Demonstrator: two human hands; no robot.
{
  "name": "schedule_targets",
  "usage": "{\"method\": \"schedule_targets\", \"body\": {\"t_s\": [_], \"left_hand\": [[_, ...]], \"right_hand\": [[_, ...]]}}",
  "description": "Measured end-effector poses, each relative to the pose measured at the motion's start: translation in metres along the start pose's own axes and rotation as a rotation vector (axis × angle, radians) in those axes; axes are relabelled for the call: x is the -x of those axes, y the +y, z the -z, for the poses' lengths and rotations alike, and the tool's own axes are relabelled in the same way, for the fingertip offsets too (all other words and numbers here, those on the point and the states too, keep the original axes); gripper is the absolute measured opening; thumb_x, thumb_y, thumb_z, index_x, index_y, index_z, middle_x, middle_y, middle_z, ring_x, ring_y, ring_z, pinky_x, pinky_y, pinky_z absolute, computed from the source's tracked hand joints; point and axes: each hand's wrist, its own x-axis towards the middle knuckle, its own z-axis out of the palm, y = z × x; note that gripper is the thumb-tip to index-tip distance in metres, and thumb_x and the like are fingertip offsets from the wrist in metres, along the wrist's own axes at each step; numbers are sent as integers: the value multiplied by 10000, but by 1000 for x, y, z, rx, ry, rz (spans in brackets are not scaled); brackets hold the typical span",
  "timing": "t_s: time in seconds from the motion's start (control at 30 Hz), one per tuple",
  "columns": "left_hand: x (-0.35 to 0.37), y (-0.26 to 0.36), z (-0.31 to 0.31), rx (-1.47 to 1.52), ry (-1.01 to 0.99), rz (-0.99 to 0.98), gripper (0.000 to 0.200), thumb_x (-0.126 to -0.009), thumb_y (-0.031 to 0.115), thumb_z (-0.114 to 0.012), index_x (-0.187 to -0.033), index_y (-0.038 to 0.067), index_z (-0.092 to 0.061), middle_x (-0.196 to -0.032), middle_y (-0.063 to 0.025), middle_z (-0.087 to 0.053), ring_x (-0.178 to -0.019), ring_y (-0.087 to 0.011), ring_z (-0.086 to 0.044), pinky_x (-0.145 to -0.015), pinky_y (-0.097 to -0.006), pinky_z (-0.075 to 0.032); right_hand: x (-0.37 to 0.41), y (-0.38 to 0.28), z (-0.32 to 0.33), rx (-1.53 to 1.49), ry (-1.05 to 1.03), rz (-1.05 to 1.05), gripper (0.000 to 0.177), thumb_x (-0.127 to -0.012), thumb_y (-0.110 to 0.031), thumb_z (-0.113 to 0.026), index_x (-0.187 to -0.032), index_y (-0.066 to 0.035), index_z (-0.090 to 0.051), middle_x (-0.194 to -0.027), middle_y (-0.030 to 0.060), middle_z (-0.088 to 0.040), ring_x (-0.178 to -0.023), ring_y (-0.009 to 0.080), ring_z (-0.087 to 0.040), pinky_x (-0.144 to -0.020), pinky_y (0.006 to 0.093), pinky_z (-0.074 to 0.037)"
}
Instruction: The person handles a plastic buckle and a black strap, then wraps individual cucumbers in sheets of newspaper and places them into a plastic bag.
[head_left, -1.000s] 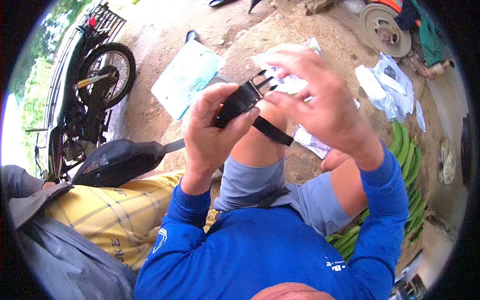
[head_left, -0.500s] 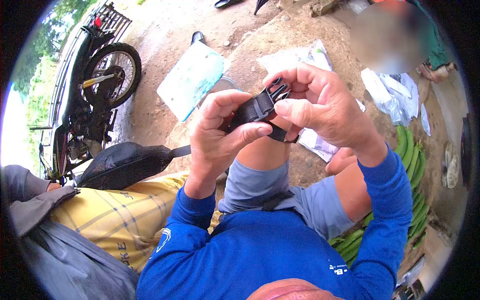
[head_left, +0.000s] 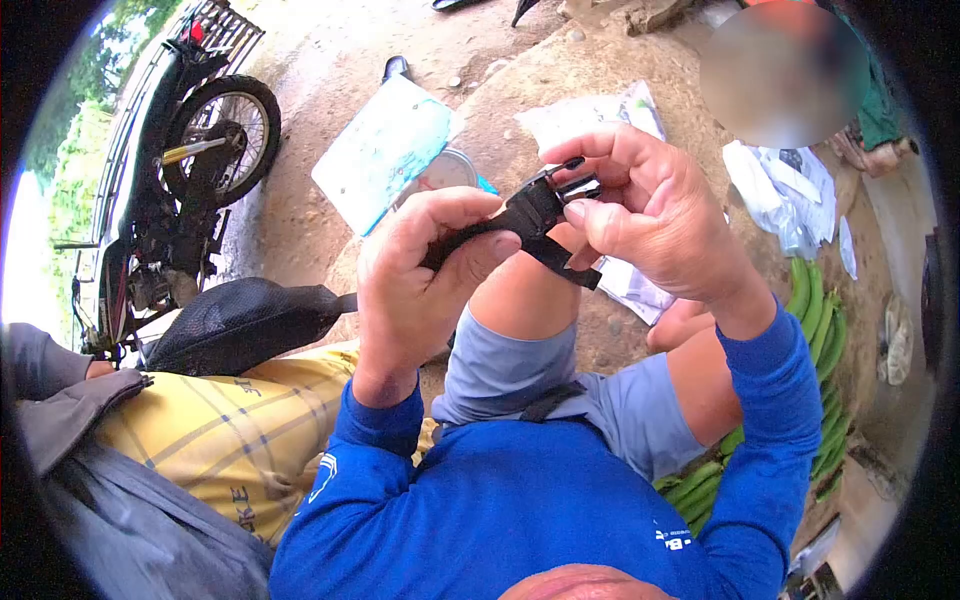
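In front of my chest, a black webbing strap runs between my two hands. My left hand is closed around the strap, thumb on top. With thumb and fingers, my right hand pinches the black plastic buckle at the strap's far end. A loose tail of webbing hangs below the buckle, over my bare knee. To the left of my left hand, a black mesh bag lies with a narrow band reaching toward my wrist; whether that band joins the strap is hidden behind the hand.
A motorcycle stands at the left. Beyond my hands are a pale blue-white board and a round container. Green bananas lie at right, below plastic bags. A person is at upper right. Yellow checked cloth lies at left.
My left hand has shifted slightly left and down, along the strap. The buckle has turned and moved a little to the right in my right fingers.
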Motion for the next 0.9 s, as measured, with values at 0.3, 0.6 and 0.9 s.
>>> {"method": "schedule_targets", "body": {"t_s": [0.3, 0.6, 0.9], "left_hand": [[1, 1, -6, 26, 92, 80, 208, -826, 26, -801, -1002, 28, -692, -852, -27, -686, -770, -77, -640, -693, -239, -520], [-6, 6, -20, 59, 47, 97, 154, -885, 30, -747, -1023, 6, -683, -905, -38, -701, -845, -74, -639, -755, -231, -522], [-13, -46, -34, 312, -78, 326, 166, -919, 43, -714, -1066, -25, -675, -982, -61, -713, -911, -97, -659, -833, -254, -546]], "right_hand": [[0, 7, -6, 367, 52, 206, 301, -893, -41, -670, -1194, -50, -661, -1007, 76, -695, -877, 113, -675, -770, 260, -558], [-11, 17, 5, 1036, -7, 709, 324, -819, -43, -632, -1142, -65, -657, -1035, 156, -685, -902, 327, -693, -752, 386, -572], [-34, 47, 22, 1111, -45, 414, 135, -871, -139, -605, -983, -65, -592, -923, 176, -664, -890, 391, -661, -758, 460, -536]]}}
